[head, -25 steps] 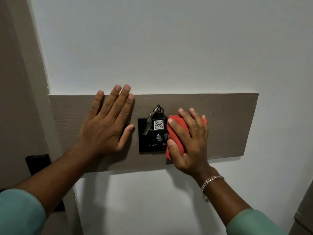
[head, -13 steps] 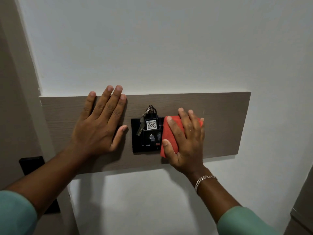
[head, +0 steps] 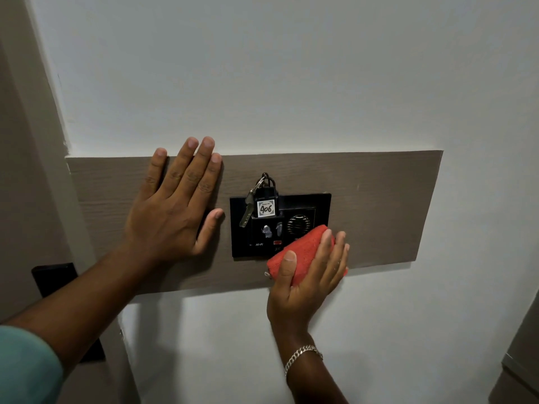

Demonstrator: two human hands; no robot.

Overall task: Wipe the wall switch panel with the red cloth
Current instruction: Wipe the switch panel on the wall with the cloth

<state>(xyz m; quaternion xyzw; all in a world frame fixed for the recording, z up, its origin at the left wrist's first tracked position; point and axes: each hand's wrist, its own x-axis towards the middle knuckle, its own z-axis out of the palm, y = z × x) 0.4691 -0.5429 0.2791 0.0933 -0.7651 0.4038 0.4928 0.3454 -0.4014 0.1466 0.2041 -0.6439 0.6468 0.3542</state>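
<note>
A black switch panel [head: 309, 204] is set into a brown wooden strip [head: 385, 205] on the white wall. A key tag marked 406 [head: 266, 208] with a key hangs in its left half; a round dial shows on the right. My right hand [head: 309, 275] holds a folded red cloth [head: 303, 252] pressed against the panel's lower right corner, covering that corner. My left hand [head: 172, 211] lies flat on the strip just left of the panel, fingers spread, holding nothing.
A dark plate [head: 55, 278] sits on the door frame at the left, partly behind my left forearm. A grey cabinet edge [head: 522, 360] shows at the lower right. White wall lies above and below the strip.
My right hand has slid the red cloth down from the panel's right half to its lower right corner, uncovering the round dial. My left hand stays flat on the strip.
</note>
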